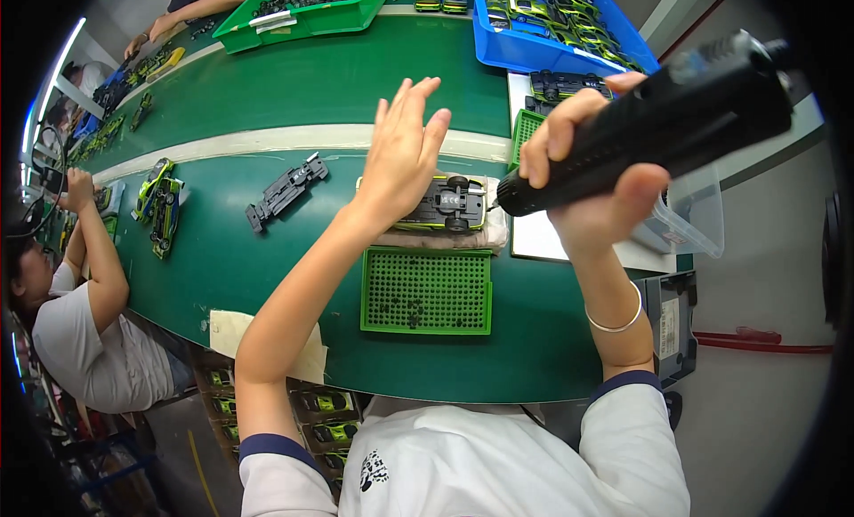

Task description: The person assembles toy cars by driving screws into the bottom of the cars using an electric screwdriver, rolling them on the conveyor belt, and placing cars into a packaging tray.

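Note:
My left hand (405, 148) is raised above the green table with its fingers spread and holds nothing. Just right of it a yellow-green toy car (447, 204) lies upside down on a folded beige cloth (498, 232), its dark underside up. My right hand (587, 175) grips a black electric screwdriver (658, 126), whose tip points down-left toward the car. A green perforated screw tray (427, 290) lies in front of the cloth, near me.
A black chassis part (286, 190) lies left of the car. A blue bin (556, 24) of toy cars and a green bin (302, 10) of dark parts stand at the back. A clear plastic box (689, 224) sits at the right. Other people work along the left side (89, 277).

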Demonstrator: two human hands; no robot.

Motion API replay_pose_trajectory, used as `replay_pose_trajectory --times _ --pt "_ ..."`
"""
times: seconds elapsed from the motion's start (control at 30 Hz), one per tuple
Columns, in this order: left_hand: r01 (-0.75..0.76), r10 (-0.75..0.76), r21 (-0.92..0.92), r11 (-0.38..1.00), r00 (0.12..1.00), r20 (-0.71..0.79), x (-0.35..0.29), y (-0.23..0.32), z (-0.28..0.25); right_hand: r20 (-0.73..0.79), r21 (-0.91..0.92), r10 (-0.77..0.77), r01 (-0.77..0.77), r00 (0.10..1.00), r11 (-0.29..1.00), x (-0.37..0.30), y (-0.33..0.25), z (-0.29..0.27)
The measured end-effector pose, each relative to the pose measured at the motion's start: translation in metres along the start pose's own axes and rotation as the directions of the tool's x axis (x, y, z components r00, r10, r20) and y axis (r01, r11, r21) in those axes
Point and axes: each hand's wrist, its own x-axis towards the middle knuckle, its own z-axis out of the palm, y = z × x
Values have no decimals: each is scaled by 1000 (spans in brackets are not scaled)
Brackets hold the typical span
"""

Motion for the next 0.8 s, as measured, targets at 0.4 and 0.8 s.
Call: replay_pose_trajectory --times 0.4,0.8 --pt "-188 131 121 975 919 372 -44 -22 -51 60 -55 43 -40 997 998 1 18 9" --pt "146 -63 -110 983 836 545 -43 -42 -77 62 -61 110 -106 992 993 -2 30 13"
